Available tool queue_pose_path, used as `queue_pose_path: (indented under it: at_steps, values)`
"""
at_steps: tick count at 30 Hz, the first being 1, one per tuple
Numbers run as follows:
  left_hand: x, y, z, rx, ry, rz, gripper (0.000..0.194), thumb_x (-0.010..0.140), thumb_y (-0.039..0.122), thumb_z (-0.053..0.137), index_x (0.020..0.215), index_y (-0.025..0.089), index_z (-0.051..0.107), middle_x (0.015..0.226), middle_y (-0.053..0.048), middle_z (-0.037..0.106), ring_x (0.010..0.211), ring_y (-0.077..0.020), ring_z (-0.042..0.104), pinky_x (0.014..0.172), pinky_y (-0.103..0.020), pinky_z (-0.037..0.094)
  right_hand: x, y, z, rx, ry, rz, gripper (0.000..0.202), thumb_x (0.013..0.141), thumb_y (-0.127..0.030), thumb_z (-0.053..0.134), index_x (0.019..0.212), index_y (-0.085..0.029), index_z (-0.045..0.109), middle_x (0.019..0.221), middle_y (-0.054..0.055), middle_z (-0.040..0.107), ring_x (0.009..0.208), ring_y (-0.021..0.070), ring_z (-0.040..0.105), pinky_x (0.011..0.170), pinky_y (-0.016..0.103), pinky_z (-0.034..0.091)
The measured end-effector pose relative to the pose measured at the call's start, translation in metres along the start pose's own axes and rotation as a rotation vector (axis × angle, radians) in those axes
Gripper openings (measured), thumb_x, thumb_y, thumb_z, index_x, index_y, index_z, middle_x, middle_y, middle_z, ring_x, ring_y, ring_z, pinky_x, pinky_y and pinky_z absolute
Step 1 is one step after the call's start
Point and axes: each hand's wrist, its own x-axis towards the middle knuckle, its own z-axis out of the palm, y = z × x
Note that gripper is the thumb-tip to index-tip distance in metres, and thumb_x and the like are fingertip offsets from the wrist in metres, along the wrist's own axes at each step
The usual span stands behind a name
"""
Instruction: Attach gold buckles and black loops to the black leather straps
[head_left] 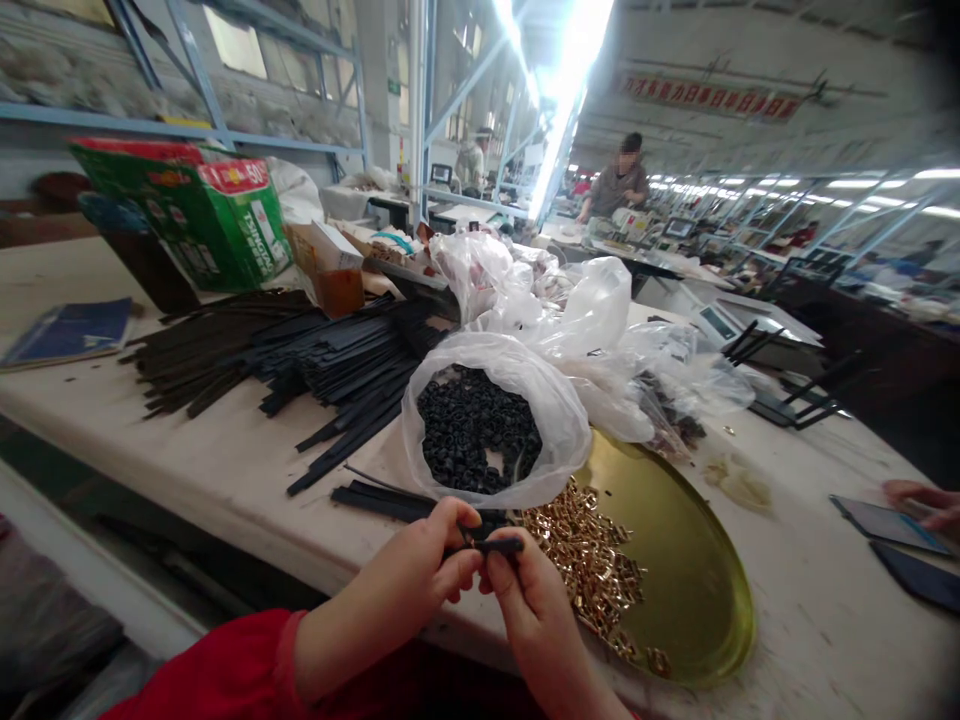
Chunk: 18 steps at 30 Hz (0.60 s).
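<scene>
My left hand [444,556] and my right hand [534,592] meet over the table's front edge, both closed on one narrow black strap [502,546]. Fingers cover much of the strap, and I cannot make out whether a buckle sits on it. A few black straps [379,500] lie just beyond my hands. Behind them stands an open white plastic bag [559,415], with many small black loops [480,430] inside. To the right, small gold-coloured metal buckles [585,550] are heaped on the left part of a round gold tray [686,560].
Bundles of black strips [345,350] spread at the left, near a blue booklet [71,332] and a green bag [217,225]. Clear plastic bags [592,310] pile up behind. Another person's hand [926,500] is by a phone [889,522] at the right edge.
</scene>
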Motion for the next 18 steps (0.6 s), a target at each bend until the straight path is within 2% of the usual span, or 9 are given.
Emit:
queue_pose_path:
  at_steps: [2, 5, 7, 9, 11, 14, 18]
  values:
    - [0.001, 0.005, -0.005, 0.086, 0.001, 0.044, 0.015, 0.080, 0.023, 0.040, 0.091, 0.018, 0.048, 0.061, 0.005, 0.052, 0.056, -0.0116, 0.051, 0.054, -0.021, 0.038, 0.013, -0.002, -0.011, -0.043, -0.047, -0.032, 0.027, 0.091, -0.035, 0.035, 0.076, -0.020, 0.051, 0.066, -0.001, 0.055, 0.061, 0.0126, 0.052, 0.056, 0.023, 0.040]
    - [0.008, 0.005, -0.014, 0.151, 0.068, 0.049, 0.017, 0.082, 0.028, 0.039, 0.087, 0.017, 0.052, 0.062, 0.004, 0.051, 0.056, -0.0119, 0.049, 0.054, -0.022, 0.036, 0.055, 0.006, -0.038, -0.258, 0.065, -0.045, 0.032, 0.093, -0.032, 0.027, 0.085, -0.018, 0.054, 0.071, 0.002, 0.060, 0.067, 0.0141, 0.057, 0.063, 0.024, 0.044]
    - [0.017, 0.000, -0.019, 0.153, 0.115, 0.033, 0.019, 0.081, 0.030, 0.040, 0.086, 0.017, 0.053, 0.062, 0.004, 0.049, 0.055, -0.0115, 0.047, 0.053, -0.021, 0.035, 0.092, 0.022, -0.056, -0.588, 0.106, 0.041, 0.026, 0.091, -0.025, 0.031, 0.098, -0.016, 0.054, 0.087, 0.006, 0.064, 0.078, 0.0150, 0.060, 0.070, 0.024, 0.045]
    - [0.026, -0.006, -0.024, 0.146, 0.138, 0.015, 0.022, 0.080, 0.032, 0.041, 0.089, 0.016, 0.054, 0.062, 0.005, 0.047, 0.054, -0.0111, 0.044, 0.052, -0.021, 0.034, 0.126, 0.042, -0.067, -0.702, 0.108, 0.088, 0.024, 0.085, -0.014, 0.038, 0.097, -0.013, 0.058, 0.097, 0.012, 0.063, 0.090, 0.0195, 0.059, 0.078, 0.028, 0.043]
    - [0.034, -0.011, -0.026, 0.122, 0.142, -0.001, 0.025, 0.080, 0.032, 0.041, 0.094, 0.016, 0.056, 0.061, 0.006, 0.046, 0.054, -0.0108, 0.042, 0.052, -0.021, 0.033, 0.150, 0.062, -0.072, -0.769, 0.096, 0.137, 0.024, 0.078, -0.007, 0.042, 0.088, -0.013, 0.063, 0.092, 0.014, 0.064, 0.087, 0.0232, 0.060, 0.077, 0.032, 0.041]
    - [0.043, -0.017, -0.026, 0.089, 0.135, -0.004, 0.025, 0.079, 0.032, 0.042, 0.092, 0.016, 0.057, 0.061, 0.006, 0.046, 0.054, -0.0103, 0.040, 0.052, -0.021, 0.032, 0.163, 0.082, -0.071, -0.820, 0.085, 0.186, 0.025, 0.076, -0.005, 0.042, 0.079, -0.013, 0.066, 0.085, 0.015, 0.064, 0.081, 0.0261, 0.061, 0.073, 0.034, 0.040]
    - [0.048, -0.022, -0.021, 0.056, 0.122, -0.003, 0.024, 0.079, 0.033, 0.042, 0.086, 0.016, 0.057, 0.060, 0.006, 0.043, 0.053, -0.0101, 0.039, 0.051, -0.021, 0.030, 0.164, 0.088, -0.073, -0.795, 0.096, 0.207, 0.024, 0.075, -0.007, 0.043, 0.077, -0.012, 0.066, 0.084, 0.017, 0.065, 0.082, 0.0289, 0.061, 0.073, 0.036, 0.039]
